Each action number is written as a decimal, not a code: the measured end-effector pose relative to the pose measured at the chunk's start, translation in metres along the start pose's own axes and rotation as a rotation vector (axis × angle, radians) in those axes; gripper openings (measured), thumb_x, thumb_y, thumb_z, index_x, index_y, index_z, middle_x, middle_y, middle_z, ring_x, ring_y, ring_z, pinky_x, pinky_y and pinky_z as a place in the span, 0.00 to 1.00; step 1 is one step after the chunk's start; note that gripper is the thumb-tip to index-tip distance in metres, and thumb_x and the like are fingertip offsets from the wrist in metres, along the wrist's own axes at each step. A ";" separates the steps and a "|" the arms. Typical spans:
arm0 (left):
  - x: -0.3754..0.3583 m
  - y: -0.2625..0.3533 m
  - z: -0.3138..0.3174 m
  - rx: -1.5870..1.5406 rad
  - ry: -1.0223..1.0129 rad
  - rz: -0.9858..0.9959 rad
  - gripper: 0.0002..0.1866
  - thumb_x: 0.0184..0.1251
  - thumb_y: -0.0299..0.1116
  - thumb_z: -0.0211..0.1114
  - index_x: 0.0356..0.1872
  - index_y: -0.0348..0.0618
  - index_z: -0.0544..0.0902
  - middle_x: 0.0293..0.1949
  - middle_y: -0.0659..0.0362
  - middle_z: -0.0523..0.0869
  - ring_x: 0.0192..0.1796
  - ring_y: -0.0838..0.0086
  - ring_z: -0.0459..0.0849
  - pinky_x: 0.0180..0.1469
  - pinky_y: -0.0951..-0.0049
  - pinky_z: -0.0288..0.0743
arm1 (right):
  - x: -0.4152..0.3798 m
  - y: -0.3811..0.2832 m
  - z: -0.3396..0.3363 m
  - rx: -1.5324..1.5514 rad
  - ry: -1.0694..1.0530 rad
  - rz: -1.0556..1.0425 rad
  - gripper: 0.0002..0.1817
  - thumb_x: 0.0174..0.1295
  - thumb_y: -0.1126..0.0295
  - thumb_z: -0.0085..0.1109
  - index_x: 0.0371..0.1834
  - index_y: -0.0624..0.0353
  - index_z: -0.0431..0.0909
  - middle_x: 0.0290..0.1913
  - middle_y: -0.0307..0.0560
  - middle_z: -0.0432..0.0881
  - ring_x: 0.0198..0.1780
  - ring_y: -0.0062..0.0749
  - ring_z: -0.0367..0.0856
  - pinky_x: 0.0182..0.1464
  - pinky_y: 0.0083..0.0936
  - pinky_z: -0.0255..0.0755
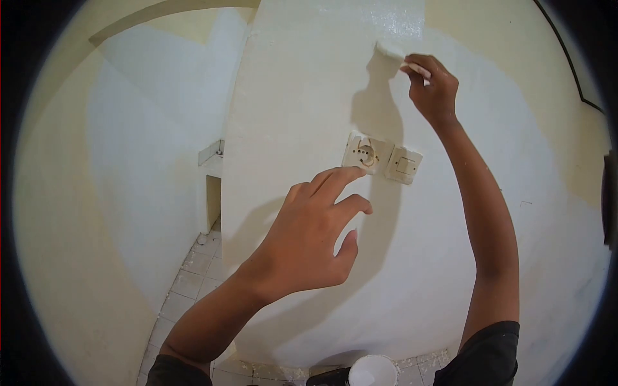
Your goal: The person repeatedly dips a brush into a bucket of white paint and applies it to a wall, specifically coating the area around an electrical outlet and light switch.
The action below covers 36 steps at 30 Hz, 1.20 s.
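Observation:
My right hand is closed around the short handle of a paintbrush, whose pale, paint-covered bristles are against or very near the upper wall. My left hand is open, its fingers spread and curved, holding nothing. Its index fingertip is at the lower edge of a wall socket, seemingly touching it. Beside the socket on the right sits a light switch. Both plates are smeared with whitish paint. Fresh-looking white paint shines above the brush, with yellowish wall around the whiter area.
At the foot of the wall stands a white round container, with a dark object beside it. Paint-spotted floor tiles run along the left. A small tiled ledge lies beyond the wall's left edge. A dark cable hangs upper right.

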<state>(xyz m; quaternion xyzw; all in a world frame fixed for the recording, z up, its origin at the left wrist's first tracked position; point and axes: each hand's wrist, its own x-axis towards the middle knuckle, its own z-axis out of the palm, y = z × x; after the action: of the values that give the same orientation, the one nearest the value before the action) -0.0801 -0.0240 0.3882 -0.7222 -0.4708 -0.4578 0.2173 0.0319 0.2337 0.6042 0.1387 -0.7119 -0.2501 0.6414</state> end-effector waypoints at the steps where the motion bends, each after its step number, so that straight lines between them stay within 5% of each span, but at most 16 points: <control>1: -0.004 0.002 0.002 -0.008 -0.009 -0.008 0.18 0.59 0.24 0.66 0.52 0.43 0.84 0.73 0.49 0.74 0.75 0.50 0.71 0.72 0.48 0.66 | -0.011 -0.009 -0.005 0.025 -0.011 0.035 0.10 0.62 0.86 0.67 0.42 0.60 0.85 0.41 0.46 0.91 0.40 0.36 0.92 0.42 0.28 0.84; 8: -0.028 0.015 0.022 -0.083 -0.115 -0.011 0.18 0.58 0.23 0.66 0.52 0.43 0.85 0.73 0.48 0.74 0.75 0.48 0.72 0.72 0.48 0.67 | -0.089 -0.080 -0.069 0.176 -0.160 0.193 0.11 0.60 0.88 0.68 0.43 0.62 0.84 0.41 0.47 0.91 0.39 0.37 0.92 0.41 0.26 0.83; 12: -0.065 0.028 0.049 -0.231 -0.225 -0.008 0.20 0.58 0.23 0.67 0.54 0.44 0.86 0.71 0.47 0.78 0.72 0.47 0.76 0.71 0.49 0.70 | -0.156 -0.164 -0.127 0.123 -0.269 0.467 0.13 0.51 0.91 0.69 0.36 0.62 0.86 0.40 0.48 0.91 0.37 0.38 0.90 0.40 0.28 0.83; 17: -0.164 0.040 0.124 -0.571 -0.568 -0.157 0.20 0.61 0.24 0.67 0.57 0.43 0.86 0.69 0.46 0.80 0.71 0.48 0.78 0.71 0.52 0.72 | -0.309 -0.279 -0.169 -0.001 -0.484 0.872 0.14 0.46 0.76 0.82 0.35 0.50 0.90 0.43 0.44 0.86 0.42 0.41 0.84 0.37 0.35 0.79; 19: -0.206 0.040 0.165 -0.681 -0.661 -0.254 0.20 0.63 0.24 0.67 0.58 0.43 0.85 0.69 0.46 0.80 0.71 0.47 0.78 0.72 0.53 0.71 | -0.374 -0.322 -0.186 0.020 -0.550 1.221 0.11 0.50 0.78 0.79 0.37 0.55 0.91 0.34 0.44 0.86 0.38 0.39 0.82 0.40 0.35 0.77; 22: -0.245 0.045 0.203 -0.754 -0.802 -0.406 0.20 0.65 0.22 0.67 0.59 0.42 0.85 0.68 0.46 0.80 0.71 0.47 0.77 0.74 0.54 0.71 | -0.446 -0.390 -0.214 -0.163 -0.621 1.483 0.06 0.59 0.66 0.76 0.37 0.52 0.90 0.33 0.40 0.89 0.37 0.40 0.84 0.38 0.35 0.78; 25: -0.263 0.055 0.225 -0.779 -0.894 -0.524 0.20 0.66 0.21 0.67 0.60 0.41 0.85 0.68 0.45 0.80 0.73 0.50 0.77 0.74 0.56 0.70 | -0.484 -0.442 -0.248 -0.271 -0.781 1.599 0.07 0.62 0.63 0.75 0.38 0.52 0.90 0.33 0.41 0.89 0.38 0.40 0.86 0.38 0.36 0.78; 32: -0.312 0.063 0.264 -0.845 -1.093 -0.514 0.22 0.65 0.21 0.68 0.61 0.42 0.84 0.69 0.47 0.80 0.73 0.51 0.77 0.75 0.58 0.69 | -0.517 -0.497 -0.299 -0.431 -0.682 1.955 0.10 0.65 0.60 0.74 0.39 0.53 0.90 0.32 0.46 0.89 0.32 0.42 0.86 0.35 0.38 0.77; 36: -0.312 0.089 0.273 -0.865 -1.157 -0.537 0.22 0.67 0.21 0.68 0.62 0.42 0.83 0.69 0.48 0.80 0.73 0.52 0.77 0.75 0.58 0.69 | -0.518 -0.505 -0.327 -0.553 -0.631 1.993 0.10 0.67 0.60 0.72 0.41 0.55 0.90 0.29 0.49 0.88 0.28 0.45 0.85 0.32 0.38 0.76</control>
<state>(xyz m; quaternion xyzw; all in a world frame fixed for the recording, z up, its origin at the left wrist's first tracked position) 0.0801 -0.0117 -0.0045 -0.7283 -0.4476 -0.1874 -0.4839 0.3626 0.0215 -0.0860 -0.7231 -0.5562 0.2077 0.3532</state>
